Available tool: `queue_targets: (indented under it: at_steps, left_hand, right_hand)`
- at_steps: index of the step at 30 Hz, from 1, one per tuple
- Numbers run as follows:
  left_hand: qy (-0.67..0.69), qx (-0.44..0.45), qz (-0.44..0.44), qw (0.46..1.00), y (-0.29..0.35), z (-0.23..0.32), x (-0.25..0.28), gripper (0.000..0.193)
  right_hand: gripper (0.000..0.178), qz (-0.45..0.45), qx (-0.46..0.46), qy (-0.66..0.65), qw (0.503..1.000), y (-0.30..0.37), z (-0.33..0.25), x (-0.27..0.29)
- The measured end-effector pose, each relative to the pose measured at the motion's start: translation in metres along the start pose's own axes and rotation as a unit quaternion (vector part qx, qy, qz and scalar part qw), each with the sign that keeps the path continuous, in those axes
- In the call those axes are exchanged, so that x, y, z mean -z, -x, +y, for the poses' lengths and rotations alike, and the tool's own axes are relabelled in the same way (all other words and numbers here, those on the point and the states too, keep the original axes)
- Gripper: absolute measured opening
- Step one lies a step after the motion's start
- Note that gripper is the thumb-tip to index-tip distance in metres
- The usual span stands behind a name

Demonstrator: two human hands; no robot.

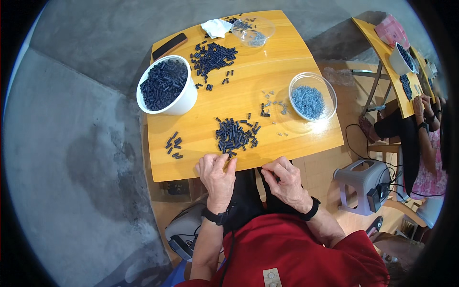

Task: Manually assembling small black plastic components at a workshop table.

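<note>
My left hand (pixel 217 179) is at the table's near edge, thumb and forefinger closing around a small black tube-shaped piece at the near side of a loose pile of black pieces (pixel 233 135). To its right, my right hand (pixel 285 179) is closed in a pinch just off the edge. Whatever lies between its fingertips is too small to make out. A smaller group of black pieces (pixel 175 145) lies left of the pile. Right of the pile, a clear round tub (pixel 331 111) holds many tiny translucent pieces (pixel 308 101), with some scattered beside it.
A white bucket (pixel 185 102) full of black pieces stands at the table's left. Farther back are another black heap (pixel 213 58), a dark phone-like slab (pixel 169 46), white tissue (pixel 216 27) and a clear bowl (pixel 267 29). A co-worker (pixel 428 138) sits at another table on the right, past a grey stool (pixel 359 182).
</note>
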State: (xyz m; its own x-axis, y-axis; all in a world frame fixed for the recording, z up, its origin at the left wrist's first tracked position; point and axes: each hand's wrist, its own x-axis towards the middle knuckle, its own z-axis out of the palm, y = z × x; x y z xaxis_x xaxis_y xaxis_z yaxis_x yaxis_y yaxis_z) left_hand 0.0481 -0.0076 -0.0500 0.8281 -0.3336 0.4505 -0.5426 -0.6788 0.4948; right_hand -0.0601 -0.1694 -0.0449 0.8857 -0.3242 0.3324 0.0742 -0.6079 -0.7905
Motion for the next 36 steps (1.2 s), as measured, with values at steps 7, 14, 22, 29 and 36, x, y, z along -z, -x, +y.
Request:
queue_targets:
  at_steps: [7, 14, 22, 29, 36]
  left_hand:
    - [-0.011, -0.01, -0.005, 1.0, -0.002, 0.002, -0.003, 0.024]
    - [-0.021, -0.016, -0.001, 1.0, -0.004, 0.0, -0.006, 0.015]
    - [0.018, -0.009, 0.036, 0.999, -0.009, 0.008, 0.003, 0.012]
    - [0.575, 0.153, -0.04, 0.802, 0.011, 0.03, 0.033, 0.016]
    - [0.582, 0.112, -0.052, 0.804, 0.019, 0.046, 0.042, 0.018]
  right_hand:
    - [0.015, 0.001, -0.004, -0.001, 1.0, 0.001, 0.003, 0.001]
    - [0.014, 0.003, -0.007, -0.005, 1.0, 0.001, 0.002, 0.002]
    - [0.014, 0.027, 0.014, -0.017, 0.999, 0.0, -0.004, 0.004]
    - [0.01, 0.028, -0.086, -0.262, 0.961, -0.006, -0.021, 0.008]
    - [0.013, -0.015, -0.054, -0.367, 0.929, -0.011, -0.05, 0.018]
